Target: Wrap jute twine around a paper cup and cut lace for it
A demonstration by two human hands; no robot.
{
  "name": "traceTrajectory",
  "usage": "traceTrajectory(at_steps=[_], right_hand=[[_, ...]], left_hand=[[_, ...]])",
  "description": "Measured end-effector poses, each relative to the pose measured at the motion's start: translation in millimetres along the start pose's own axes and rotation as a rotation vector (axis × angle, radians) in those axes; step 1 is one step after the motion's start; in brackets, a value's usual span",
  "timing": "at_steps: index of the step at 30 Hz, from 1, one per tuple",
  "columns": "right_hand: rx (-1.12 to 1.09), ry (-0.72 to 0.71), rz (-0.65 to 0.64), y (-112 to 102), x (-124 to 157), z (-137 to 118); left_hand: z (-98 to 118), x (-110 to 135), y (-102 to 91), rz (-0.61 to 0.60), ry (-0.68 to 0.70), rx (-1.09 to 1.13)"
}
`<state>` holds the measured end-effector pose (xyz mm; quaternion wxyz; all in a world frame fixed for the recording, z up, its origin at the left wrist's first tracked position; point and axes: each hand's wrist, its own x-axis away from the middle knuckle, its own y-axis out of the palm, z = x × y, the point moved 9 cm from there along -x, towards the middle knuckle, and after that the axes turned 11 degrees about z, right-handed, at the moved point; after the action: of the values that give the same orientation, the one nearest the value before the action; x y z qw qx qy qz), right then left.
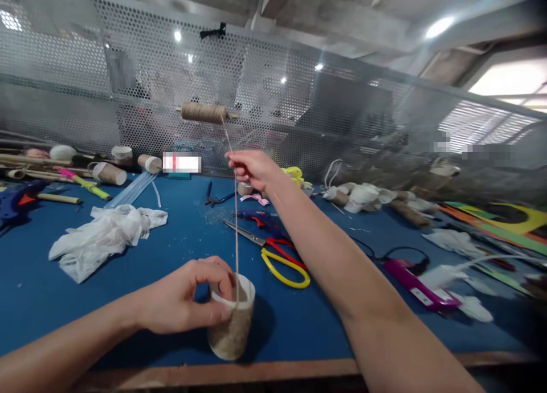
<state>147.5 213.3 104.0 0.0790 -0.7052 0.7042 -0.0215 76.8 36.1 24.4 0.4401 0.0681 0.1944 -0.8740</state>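
L hand pinches cup wall; R hand, up beyond cup, pinches twine. Hard tug w/ loose L grip could tip cup.

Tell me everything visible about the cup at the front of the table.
The cup is an open-topped cylinder, white at the rim and inside, with a rough-looking brown outside. It is about upright near the front edge of the blue table. The left hand grips its rim, thumb outside, fingers reaching in. Taut twine rises from the rim area; whether it is fastened there is unclear.
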Motion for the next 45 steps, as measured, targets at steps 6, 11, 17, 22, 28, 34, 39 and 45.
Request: traceTrajectory(at_steps=[6,11,17,22,28,34,39,45], right_hand=[[0.325,-0.120,0.177,-3,-62,-34],[0.688,-0.267,0.184,9,-65,-30],[1.082,-0.425,-0.132,54,1,32],[1.271,-0.491,-0.427,74,80,83],[1.233,-0.532,-0.765,69,163,95],[0.793,-0.471,-0.567,65,129,56],[0.690,-0.449,-0.173,53,49,23],[0.750,-0.479,-0.095,22,64,11]], left_hand=[[13,3,7.4,-0.045,0.093,-0.026],[17,3,4.1,-0.060,0.088,0.024],[11,5,3.7,-0.094,0.000,0.160],[1,4,6.2,-0.121,-0.091,0.346],[4,9,19.0,-0.259,-0.215,0.614],[-6,11,18.2,-0.257,-0.298,0.713],[-30,1,-5.2,0.009,-0.355,0.716],[-52,-7,-29.0,0.256,-0.366,0.582]])
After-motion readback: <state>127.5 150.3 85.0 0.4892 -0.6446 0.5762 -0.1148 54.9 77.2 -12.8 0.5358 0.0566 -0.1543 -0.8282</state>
